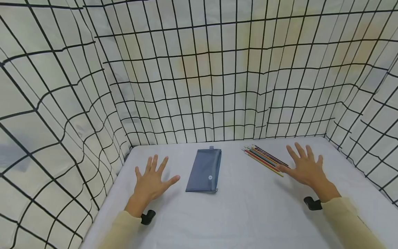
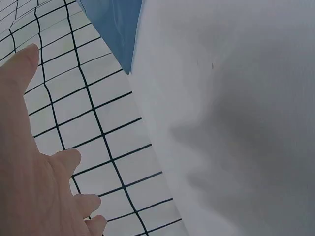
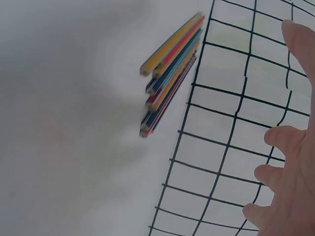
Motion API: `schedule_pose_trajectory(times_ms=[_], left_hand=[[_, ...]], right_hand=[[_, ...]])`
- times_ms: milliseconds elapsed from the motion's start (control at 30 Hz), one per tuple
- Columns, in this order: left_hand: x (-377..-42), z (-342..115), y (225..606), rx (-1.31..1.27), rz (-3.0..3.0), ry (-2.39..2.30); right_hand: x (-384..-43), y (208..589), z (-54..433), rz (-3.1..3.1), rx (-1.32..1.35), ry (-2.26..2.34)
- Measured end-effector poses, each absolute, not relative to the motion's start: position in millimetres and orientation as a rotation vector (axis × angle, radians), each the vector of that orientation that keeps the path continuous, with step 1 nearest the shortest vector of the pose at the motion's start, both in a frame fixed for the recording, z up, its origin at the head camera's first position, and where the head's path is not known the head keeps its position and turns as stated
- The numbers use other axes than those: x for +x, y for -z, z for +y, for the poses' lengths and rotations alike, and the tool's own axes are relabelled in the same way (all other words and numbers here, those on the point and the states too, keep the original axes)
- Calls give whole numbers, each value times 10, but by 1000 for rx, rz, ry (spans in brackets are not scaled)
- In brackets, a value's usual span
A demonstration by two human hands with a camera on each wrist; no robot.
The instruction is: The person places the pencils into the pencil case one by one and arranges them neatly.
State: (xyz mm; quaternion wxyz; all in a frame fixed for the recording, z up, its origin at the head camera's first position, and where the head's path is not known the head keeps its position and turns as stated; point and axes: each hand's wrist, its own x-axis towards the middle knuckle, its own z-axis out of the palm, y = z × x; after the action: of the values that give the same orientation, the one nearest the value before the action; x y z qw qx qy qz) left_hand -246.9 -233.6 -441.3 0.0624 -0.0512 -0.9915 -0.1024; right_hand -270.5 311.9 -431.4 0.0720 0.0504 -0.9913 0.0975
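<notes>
A flat blue zippered pencil pouch (image 1: 202,170) lies on the white table, a little left of the middle. To its right is a loose bunch of several coloured pencils (image 1: 264,159), slanting toward the right hand; their ends face the camera in the right wrist view (image 3: 170,73). My left hand (image 1: 151,181) hovers left of the pouch, fingers spread, holding nothing. One corner of the pouch (image 2: 115,29) shows in the left wrist view. My right hand (image 1: 306,169) is held over the table beside the pencils, fingers spread and grasping nothing, its thumb overlapping the pencil ends in the head view.
A white cloth covers the table (image 1: 242,214). Black grid netting (image 1: 199,79) over white sheeting rises along the back, left and right edges. Small black wrist cameras (image 1: 148,217) sit by both cuffs.
</notes>
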Motion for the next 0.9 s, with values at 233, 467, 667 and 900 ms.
schedule_pose_trajectory(times_ms=[233, 467, 667, 900], left_hand=[[-2436, -2043, 4527, -181, -3013, 374], [-2463, -1770, 4591, -248, -2989, 482], [-2537, -1576, 4619, -274, -2921, 696], [-2607, -1329, 4640, -307, -2772, 1012]], right_hand=[[-2749, 4360, 2918, -2957, 151, -384], [-2861, 4406, 2649, -2925, 204, -494], [-2991, 4490, 2508, -2868, 249, -698], [-3143, 4550, 2369, -2823, 237, -933]])
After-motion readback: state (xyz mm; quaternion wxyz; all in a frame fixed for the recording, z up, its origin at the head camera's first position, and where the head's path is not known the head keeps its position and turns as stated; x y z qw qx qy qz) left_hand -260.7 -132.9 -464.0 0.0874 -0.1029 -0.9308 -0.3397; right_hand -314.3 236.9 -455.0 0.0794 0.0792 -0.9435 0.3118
